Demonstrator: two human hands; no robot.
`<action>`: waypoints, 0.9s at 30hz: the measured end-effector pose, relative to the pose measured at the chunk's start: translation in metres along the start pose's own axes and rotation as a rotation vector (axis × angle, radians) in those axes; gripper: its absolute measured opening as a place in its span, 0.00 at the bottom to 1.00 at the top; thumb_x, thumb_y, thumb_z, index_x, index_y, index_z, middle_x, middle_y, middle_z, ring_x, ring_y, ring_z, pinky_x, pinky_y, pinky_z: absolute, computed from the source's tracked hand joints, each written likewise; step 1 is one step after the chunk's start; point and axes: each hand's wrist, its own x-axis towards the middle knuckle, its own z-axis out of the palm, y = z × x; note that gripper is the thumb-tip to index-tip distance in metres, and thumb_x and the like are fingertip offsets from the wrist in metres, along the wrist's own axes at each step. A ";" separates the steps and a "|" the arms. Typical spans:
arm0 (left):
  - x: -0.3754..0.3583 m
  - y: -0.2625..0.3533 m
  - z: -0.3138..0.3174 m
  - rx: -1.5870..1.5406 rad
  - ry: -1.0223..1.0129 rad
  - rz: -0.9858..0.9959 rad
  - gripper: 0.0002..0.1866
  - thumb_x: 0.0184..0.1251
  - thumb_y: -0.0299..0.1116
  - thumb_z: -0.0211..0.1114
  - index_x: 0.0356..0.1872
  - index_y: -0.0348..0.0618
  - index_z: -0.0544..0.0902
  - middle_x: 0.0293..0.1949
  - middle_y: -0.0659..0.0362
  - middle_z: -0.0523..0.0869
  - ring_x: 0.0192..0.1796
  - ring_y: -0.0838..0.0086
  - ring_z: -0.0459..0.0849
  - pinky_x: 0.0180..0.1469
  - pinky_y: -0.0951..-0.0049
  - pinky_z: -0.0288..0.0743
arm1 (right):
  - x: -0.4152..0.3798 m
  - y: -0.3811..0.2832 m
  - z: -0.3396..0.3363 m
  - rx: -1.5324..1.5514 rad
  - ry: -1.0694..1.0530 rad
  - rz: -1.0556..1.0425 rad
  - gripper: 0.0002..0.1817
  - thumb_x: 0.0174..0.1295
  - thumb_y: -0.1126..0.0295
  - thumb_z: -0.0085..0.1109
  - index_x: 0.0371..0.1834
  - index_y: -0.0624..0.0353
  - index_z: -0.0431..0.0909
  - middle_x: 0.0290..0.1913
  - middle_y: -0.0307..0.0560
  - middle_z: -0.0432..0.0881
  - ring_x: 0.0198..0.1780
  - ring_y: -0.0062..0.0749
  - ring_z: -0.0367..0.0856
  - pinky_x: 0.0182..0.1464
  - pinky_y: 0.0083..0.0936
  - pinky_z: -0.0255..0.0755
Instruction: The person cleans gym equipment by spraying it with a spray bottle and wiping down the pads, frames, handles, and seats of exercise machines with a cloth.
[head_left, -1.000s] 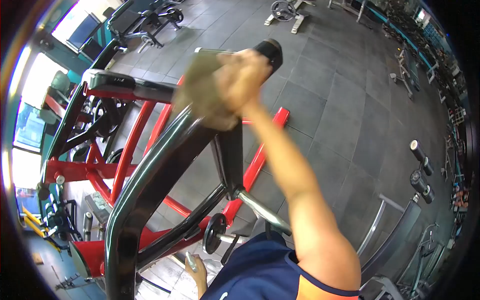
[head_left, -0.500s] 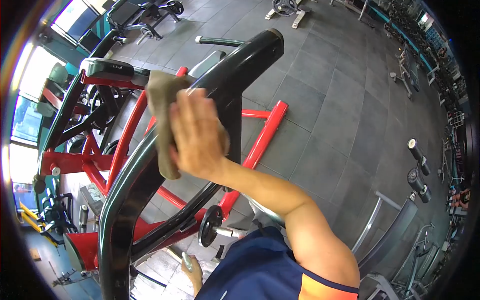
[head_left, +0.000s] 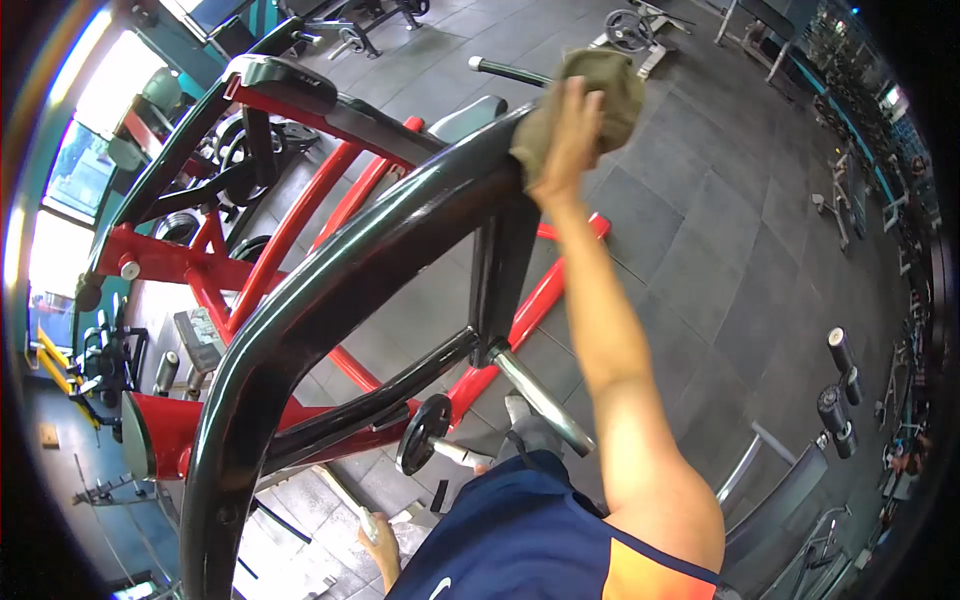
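Observation:
A brown-green cloth (head_left: 613,88) lies over the upper end of a thick black machine frame (head_left: 400,205). My right hand (head_left: 572,140) presses on the cloth with its fingers extended, my arm stretched forward. Low in the view, my left hand (head_left: 381,548) is near a pale, bottle-like object (head_left: 370,522), its fingers curled around it. Below the cloth, a bare metal weight peg (head_left: 545,402) sticks out from the frame. Another peg carries a small black plate (head_left: 424,434).
Red machine tubes (head_left: 300,225) and a padded black arm (head_left: 285,85) stand at the left. Grey floor tiles (head_left: 690,270) lie to the right. A bench with foam rollers (head_left: 833,410) is at the lower right.
My right hand and the cloth have moved up and right along the black frame to its upper end. The view has shifted, and the bare metal peg now shows more fully.

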 end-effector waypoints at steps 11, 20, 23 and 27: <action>0.016 0.036 0.027 -0.048 -0.150 -0.003 0.08 0.68 0.34 0.66 0.39 0.40 0.80 0.28 0.62 0.79 0.28 0.80 0.76 0.29 0.78 0.73 | 0.003 -0.030 -0.001 -0.092 0.026 -0.126 0.33 0.55 0.41 0.62 0.60 0.48 0.81 0.60 0.59 0.71 0.58 0.54 0.69 0.59 0.46 0.62; 0.018 0.026 0.019 -0.131 -0.022 -0.146 0.17 0.68 0.38 0.67 0.50 0.42 0.74 0.30 0.63 0.80 0.29 0.80 0.76 0.29 0.77 0.70 | 0.007 0.020 0.019 -0.127 0.086 0.507 0.40 0.67 0.41 0.49 0.77 0.53 0.57 0.75 0.83 0.45 0.74 0.88 0.40 0.71 0.73 0.40; 0.033 0.030 0.034 0.008 -0.068 -0.037 0.14 0.67 0.38 0.68 0.44 0.40 0.78 0.28 0.64 0.79 0.28 0.80 0.75 0.29 0.77 0.69 | -0.045 -0.102 0.000 -0.004 -0.152 0.198 0.49 0.59 0.32 0.48 0.78 0.51 0.56 0.77 0.77 0.45 0.75 0.87 0.37 0.68 0.80 0.35; 0.036 0.075 0.033 0.041 -0.369 0.175 0.09 0.69 0.35 0.64 0.37 0.39 0.81 0.25 0.66 0.78 0.22 0.83 0.71 0.26 0.81 0.65 | -0.069 -0.041 0.055 0.769 -0.443 0.517 0.50 0.57 0.35 0.57 0.76 0.59 0.59 0.76 0.74 0.49 0.74 0.82 0.44 0.73 0.66 0.44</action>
